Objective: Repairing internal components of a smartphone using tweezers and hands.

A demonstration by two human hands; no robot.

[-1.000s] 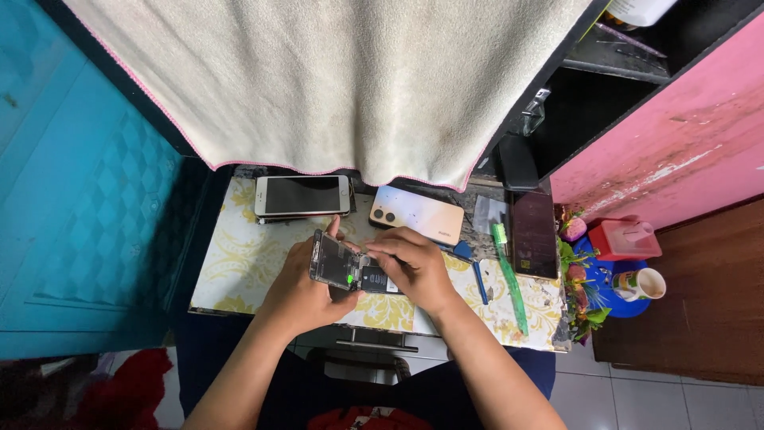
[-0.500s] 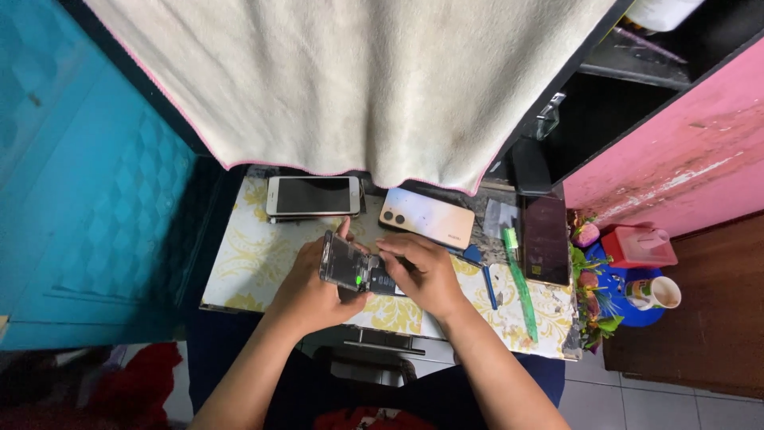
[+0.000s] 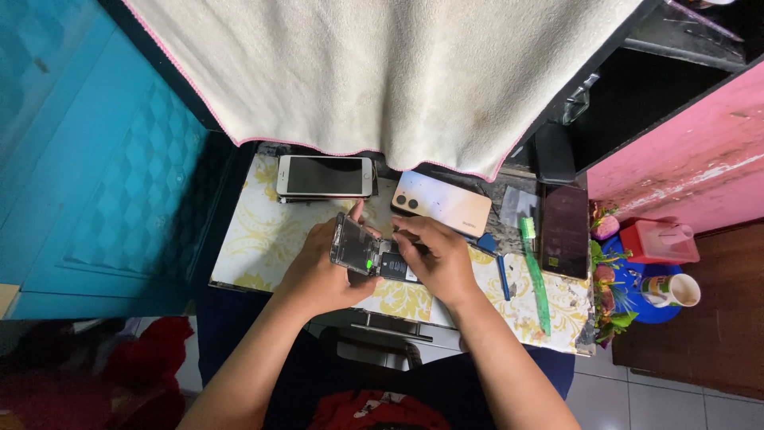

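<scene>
My left hand (image 3: 320, 271) grips an opened phone (image 3: 374, 256) with its insides showing, tilted up above a small table (image 3: 255, 239) with a yellow floral cover. My right hand (image 3: 434, 255) rests on the phone's right part, fingers pressed onto its dark inner board. Both hands touch the same phone.
A white phone with a dark screen (image 3: 325, 176) and a pale phone lying back up (image 3: 440, 204) sit at the table's far side. A green toothbrush (image 3: 535, 275), a blue tool (image 3: 501, 275) and a dark phone (image 3: 563, 231) lie at the right. A big cream towel (image 3: 382, 72) hangs above.
The view has shifted slightly. Both hands stay on the opened phone, with only small finger movement.
</scene>
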